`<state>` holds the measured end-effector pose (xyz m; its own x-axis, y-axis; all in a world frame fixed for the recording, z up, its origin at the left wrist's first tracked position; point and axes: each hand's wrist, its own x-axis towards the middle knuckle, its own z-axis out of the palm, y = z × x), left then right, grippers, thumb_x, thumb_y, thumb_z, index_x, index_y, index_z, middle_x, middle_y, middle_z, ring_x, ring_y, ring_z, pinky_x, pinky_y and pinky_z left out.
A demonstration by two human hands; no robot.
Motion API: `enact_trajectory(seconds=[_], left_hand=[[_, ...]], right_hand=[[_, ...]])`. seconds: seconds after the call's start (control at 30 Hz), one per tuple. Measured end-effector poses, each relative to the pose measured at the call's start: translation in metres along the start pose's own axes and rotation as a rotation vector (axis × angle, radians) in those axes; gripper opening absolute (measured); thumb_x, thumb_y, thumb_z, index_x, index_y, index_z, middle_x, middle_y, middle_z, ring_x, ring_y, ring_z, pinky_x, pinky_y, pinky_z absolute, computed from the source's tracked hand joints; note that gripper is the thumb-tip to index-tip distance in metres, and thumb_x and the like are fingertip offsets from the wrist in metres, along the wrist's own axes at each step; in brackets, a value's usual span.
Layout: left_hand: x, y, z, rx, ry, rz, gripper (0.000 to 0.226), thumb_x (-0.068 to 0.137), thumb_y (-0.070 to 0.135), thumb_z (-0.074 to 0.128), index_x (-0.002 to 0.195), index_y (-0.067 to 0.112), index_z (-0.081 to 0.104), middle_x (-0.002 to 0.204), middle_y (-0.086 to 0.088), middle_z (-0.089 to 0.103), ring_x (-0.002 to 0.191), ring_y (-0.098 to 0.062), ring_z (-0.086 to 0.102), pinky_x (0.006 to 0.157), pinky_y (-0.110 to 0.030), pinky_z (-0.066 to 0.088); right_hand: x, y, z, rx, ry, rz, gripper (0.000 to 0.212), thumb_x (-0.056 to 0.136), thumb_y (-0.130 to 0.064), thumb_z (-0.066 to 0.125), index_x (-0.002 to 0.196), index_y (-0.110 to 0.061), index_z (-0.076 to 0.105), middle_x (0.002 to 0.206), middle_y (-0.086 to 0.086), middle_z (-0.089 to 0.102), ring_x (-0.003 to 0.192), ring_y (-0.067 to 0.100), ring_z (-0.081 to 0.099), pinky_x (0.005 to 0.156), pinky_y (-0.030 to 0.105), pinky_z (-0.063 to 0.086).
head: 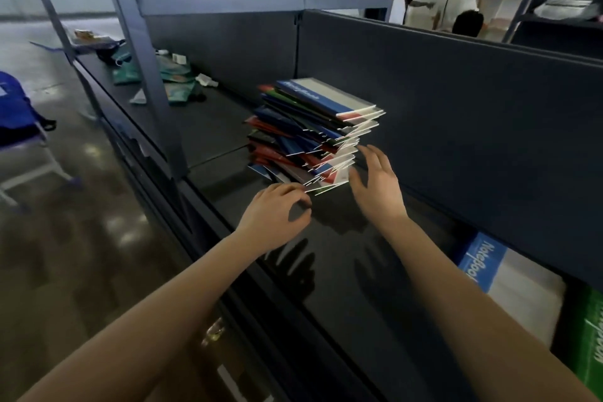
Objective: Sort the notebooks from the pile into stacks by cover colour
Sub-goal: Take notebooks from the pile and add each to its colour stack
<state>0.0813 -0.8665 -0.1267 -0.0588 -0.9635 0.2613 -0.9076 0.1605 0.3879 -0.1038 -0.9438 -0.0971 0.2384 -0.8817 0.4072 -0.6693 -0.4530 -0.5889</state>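
The left hand's fingers were curled loosely, their tips at the lowest corner of the notebook pile, gripping nothing. The right hand was spread open, its fingers just beside the pile's near edge; contact could not be told. The pile of blue, red and green covers stood askew on the dark surface, before a grey partition. A blue notebook and a green notebook lay well apart at the right.
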Motion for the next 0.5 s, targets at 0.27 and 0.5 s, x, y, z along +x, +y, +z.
enact_trajectory(seconds=[0.27,0.5], left_hand=[[0.03,-0.046,-0.018,-0.057,0.045,0.022,0.024,0.092,0.034,0.055,0.114,0.027,0.063,0.135,0.011,0.051,0.129,-0.011,0.041,0.108,-0.034,0.031],[0.05,-0.077,-0.029,-0.105,0.055,0.063,0.023,0.093,0.035,0.055,0.113,0.028,0.062,0.136,0.013,0.05,0.129,-0.009,0.04,0.109,-0.035,0.032]], right_hand=[[0.069,-0.023,0.017,0.0,0.13,-0.015,0.049,0.098,-0.034,0.049,0.142,-0.015,0.041,0.15,0.004,0.034,0.132,0.021,0.041,0.109,0.037,0.038],[0.11,-0.026,0.024,-0.162,-0.002,0.079,0.056,0.095,-0.04,0.052,0.142,-0.01,0.043,0.146,0.007,0.042,0.134,0.022,0.038,0.11,0.031,0.031]])
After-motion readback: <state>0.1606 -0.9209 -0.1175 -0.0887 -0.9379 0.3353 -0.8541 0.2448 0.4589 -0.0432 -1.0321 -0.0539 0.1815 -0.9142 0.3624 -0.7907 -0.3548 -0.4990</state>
